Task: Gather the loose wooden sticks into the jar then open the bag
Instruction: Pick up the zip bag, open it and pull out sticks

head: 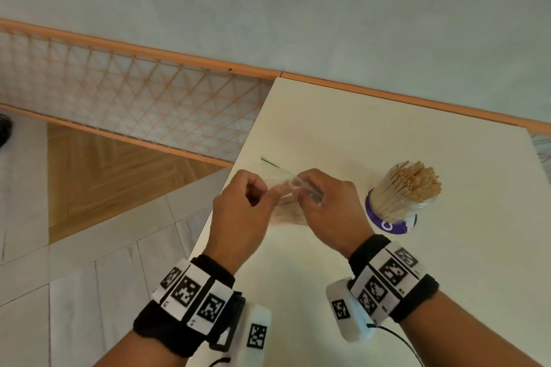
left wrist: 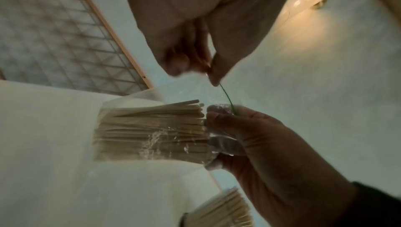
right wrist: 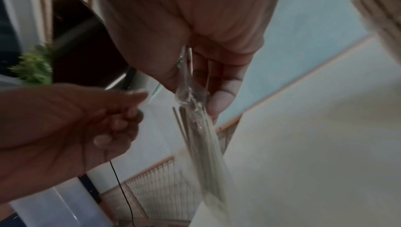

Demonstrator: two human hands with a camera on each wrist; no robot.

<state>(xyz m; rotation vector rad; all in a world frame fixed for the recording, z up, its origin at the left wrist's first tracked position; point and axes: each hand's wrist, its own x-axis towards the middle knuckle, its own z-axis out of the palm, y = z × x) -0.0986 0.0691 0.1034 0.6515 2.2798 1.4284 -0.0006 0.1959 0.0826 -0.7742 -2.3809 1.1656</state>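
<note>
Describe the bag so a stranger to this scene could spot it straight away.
Start at the pale table by the wall, then go to its near left edge, where the left hand and right hand meet. The bag is the clear plastic pouch pinched between them, its mouth edged with a thin green strip. Unlike the upright jar to the right, its sticks lie flat inside soft film.

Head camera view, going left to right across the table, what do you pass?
Left hand → clear bag pinched between both hands → right hand → jar packed with wooden sticks, standing on the table.
</note>
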